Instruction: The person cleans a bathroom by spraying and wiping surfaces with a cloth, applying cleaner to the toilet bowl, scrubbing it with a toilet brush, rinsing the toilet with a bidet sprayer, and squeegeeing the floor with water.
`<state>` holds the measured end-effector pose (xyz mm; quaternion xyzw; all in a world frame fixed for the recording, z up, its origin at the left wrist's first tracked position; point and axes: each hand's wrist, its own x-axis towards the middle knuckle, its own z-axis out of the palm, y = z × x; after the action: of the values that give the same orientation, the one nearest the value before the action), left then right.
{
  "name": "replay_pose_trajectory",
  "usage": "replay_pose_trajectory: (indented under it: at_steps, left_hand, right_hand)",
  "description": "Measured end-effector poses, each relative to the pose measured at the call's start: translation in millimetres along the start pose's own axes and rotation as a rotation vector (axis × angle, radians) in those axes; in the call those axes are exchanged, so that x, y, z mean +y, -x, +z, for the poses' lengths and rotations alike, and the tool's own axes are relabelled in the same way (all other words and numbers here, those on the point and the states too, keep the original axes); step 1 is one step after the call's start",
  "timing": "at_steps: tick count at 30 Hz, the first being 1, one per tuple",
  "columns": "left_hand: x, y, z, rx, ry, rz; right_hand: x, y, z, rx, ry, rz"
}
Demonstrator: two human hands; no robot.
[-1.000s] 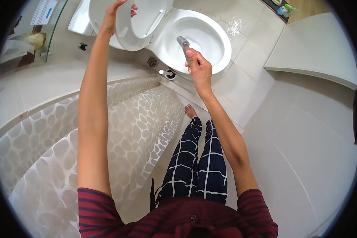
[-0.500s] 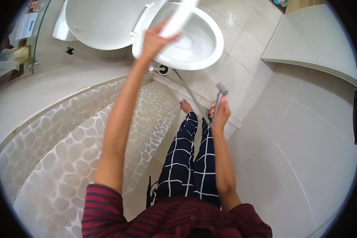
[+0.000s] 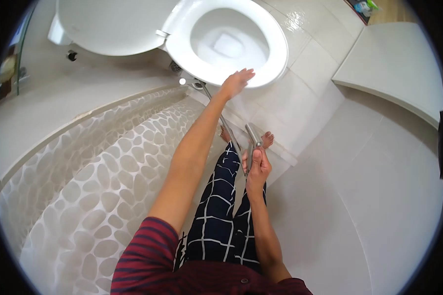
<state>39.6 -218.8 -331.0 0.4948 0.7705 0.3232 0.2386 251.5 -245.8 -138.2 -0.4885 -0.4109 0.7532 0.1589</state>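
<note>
A white toilet seat (image 3: 277, 44) lies flat on the toilet, framing the bowl (image 3: 206, 34) with water at its bottom. My left hand (image 3: 236, 83) is at the seat's front rim, fingers stretched out and holding nothing. Lower down, in front of my legs, my right hand (image 3: 257, 169) is wrapped round the handle of a silver bidet sprayer (image 3: 253, 135). Its head points up and left. From the sprayer, a grey metal hose (image 3: 224, 120) runs up towards the wall beside the toilet. The toilet lid (image 3: 113, 24) stands raised behind the seat.
A pebble-patterned shower curtain (image 3: 108, 196) hangs along the left. At the right, a pale curved counter (image 3: 389, 69) juts out over the tiled floor (image 3: 300, 93). A glass shelf (image 3: 22, 54) sits at the upper left. My bare feet (image 3: 267, 139) are near a low floor ledge.
The seat, half raised in my left hand before, is now down on the bowl and let go. My left hand has moved down and right; the sprayer has come lower and left.
</note>
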Motion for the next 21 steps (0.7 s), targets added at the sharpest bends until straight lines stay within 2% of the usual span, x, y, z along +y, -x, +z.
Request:
replay_pose_trajectory:
  at_steps: [3,4,5,6,7,8,9,10,12,14,15,17,18,19,21]
  left_hand:
    - [4,2,-80,-0.077,0.765,-0.679]
    - [0,5,-104,0.089,0.918,-0.659]
    - [-6,11,-136,0.175,1.073,-0.601]
    - [-11,20,-166,0.287,1.096,-0.466]
    - [-15,21,-186,0.645,0.866,-0.468]
    - [-12,23,-214,0.973,0.732,-0.332]
    - [-17,24,-250,1.299,0.627,-0.287]
    - [29,27,-292,1.406,-0.12,-0.454]
    - [39,32,-342,1.578,-0.373,-0.515]
    - [9,21,-364,1.466,-0.463,-0.577]
    - [-1,20,-369,1.403,-0.501,-0.609]
    - [4,25,-369,1.375,-0.429,-0.54]
    - [12,25,-370,1.364,-0.402,-0.503]
    - [28,28,-362,1.262,-0.226,-0.479]
    - [69,34,-318,1.114,-0.028,-0.245]
  right_hand:
    - [-28,-7,48,-0.11,0.065,0.053]
    - [-33,-14,62,-0.206,0.06,-0.019]
    - [-47,-20,81,-0.211,0.073,-0.062]
    - [-62,-25,100,-0.213,0.084,-0.104]
    - [-79,-28,119,-0.216,0.092,-0.146]
    - [-96,-32,137,-0.16,0.054,-0.192]
    - [-114,-35,151,-0.098,0.016,-0.235]
    - [-125,-35,158,-0.034,-0.018,-0.278]
    - [-136,-23,156,-0.199,0.166,-0.252]
    - [-136,-1,148,-0.327,0.372,-0.249]
    - [-138,11,144,-0.303,0.341,-0.274]
    - [-149,31,136,-0.264,0.281,-0.323]
    - [-155,44,127,-0.329,0.324,-0.355]
    - [-158,57,120,-0.392,0.367,-0.384]
    - [-159,71,115,-0.438,0.477,-0.469]
